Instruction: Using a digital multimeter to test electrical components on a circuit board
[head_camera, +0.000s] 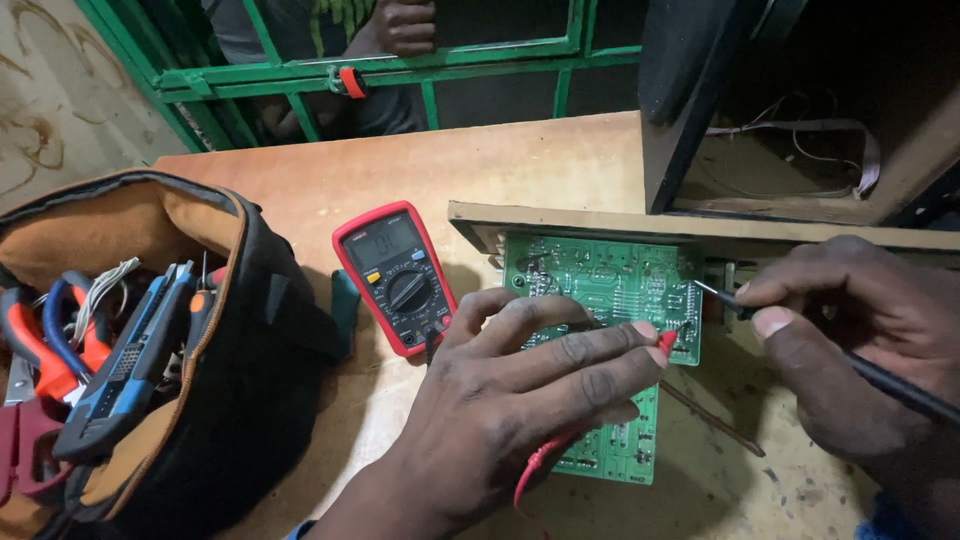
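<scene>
A green circuit board lies flat on the wooden table, fixed to a wooden panel along its far edge. My left hand rests over the board and pinches a red test probe, whose tip touches the board's right edge. My right hand holds a black test probe, its metal tip on the same right edge. A red multimeter with a grey display and a round dial lies left of the board.
An open black and tan tool bag with pliers and cutters stands at the left. A dark open speaker cabinet with loose wires sits at the back right. Behind a green metal grille, another person stands.
</scene>
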